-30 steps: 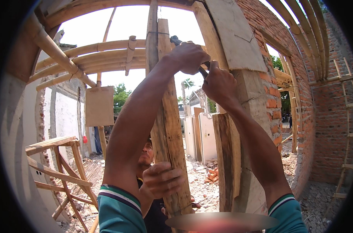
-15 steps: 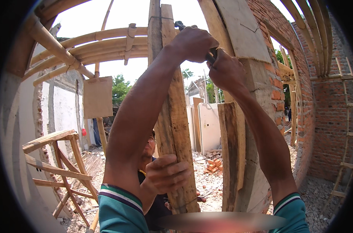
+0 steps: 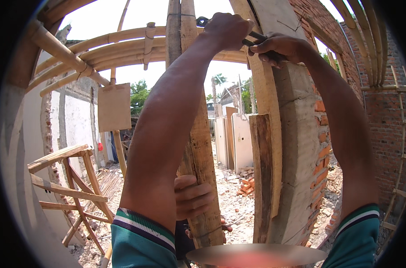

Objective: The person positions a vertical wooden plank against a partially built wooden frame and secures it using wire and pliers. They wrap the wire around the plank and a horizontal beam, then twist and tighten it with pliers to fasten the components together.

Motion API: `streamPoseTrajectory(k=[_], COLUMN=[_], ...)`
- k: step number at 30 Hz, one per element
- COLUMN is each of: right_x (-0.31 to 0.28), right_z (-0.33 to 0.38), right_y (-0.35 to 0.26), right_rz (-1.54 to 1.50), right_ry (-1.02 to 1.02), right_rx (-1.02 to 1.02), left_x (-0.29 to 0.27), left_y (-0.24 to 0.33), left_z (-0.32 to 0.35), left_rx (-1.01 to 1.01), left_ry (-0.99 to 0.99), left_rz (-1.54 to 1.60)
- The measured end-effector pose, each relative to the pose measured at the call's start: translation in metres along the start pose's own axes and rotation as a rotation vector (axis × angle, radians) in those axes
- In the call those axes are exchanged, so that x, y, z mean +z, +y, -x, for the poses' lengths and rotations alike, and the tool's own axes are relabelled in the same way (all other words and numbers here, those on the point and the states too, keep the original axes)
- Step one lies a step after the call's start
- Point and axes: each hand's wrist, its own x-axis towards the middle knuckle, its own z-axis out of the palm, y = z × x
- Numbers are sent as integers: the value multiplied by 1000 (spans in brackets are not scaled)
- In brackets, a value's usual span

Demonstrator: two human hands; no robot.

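Note:
Both my arms reach up to a dark metal pair of pincers (image 3: 256, 36), held level near the top of upright wooden beams (image 3: 205, 156). My left hand (image 3: 227, 30) is closed around it close to its rounded head, which sits beside the beam. At the handle end, my right hand (image 3: 283, 48) is closed on it with the thumb on the near side. Thin wire (image 3: 181, 14) binds the beams near the top. Lower down, a co-worker's hand (image 3: 193, 196) wraps around the beam from behind; my left arm hides most of that person.
Bamboo poles (image 3: 122, 52) cross at the upper left, with a hanging board (image 3: 114, 107) below. A wooden frame (image 3: 73, 178) stands at left. A shorter plank (image 3: 261, 178) leans by the concrete column (image 3: 296, 147) at right. Broken bricks (image 3: 246, 186) and rubble cover the ground.
My right hand has moved up and right, turning the pincers' handles flatter. My left hand has risen slightly. The co-worker's face is now hidden behind my left arm.

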Motion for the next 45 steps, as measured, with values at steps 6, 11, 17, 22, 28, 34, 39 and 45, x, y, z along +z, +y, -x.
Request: streamPoseTrajectory(k=[6,11,17,22,28,34,39,45], right_x=[17,21,20,29,102,130,81,12], right_z=[7,-10,-24,-17,-8,-8,-6,2], right_y=[-1,14,27,12,23,29,11,-9], right_rz=[1470,1681,1410,1088,822,738,687,402], right_ry=[895,1267,1004,748,830,865,647,282], right_rx=[-465,-882,-583,-483,-225,-102,-268,-83], left_x=[-16,-25,7,27,12,-1,6,4], left_y=[-11,-19,0,7,1,-7,-6,2], left_z=[-23,-37,-4,13,18,30,36,25], left_rx=[-47,-7,-84,-9,147,244,169,36], left_ry=[-70,-179,70,388,-52,-222,72,215], left_rz=[214,266,66,-116,-16,-11,39,62])
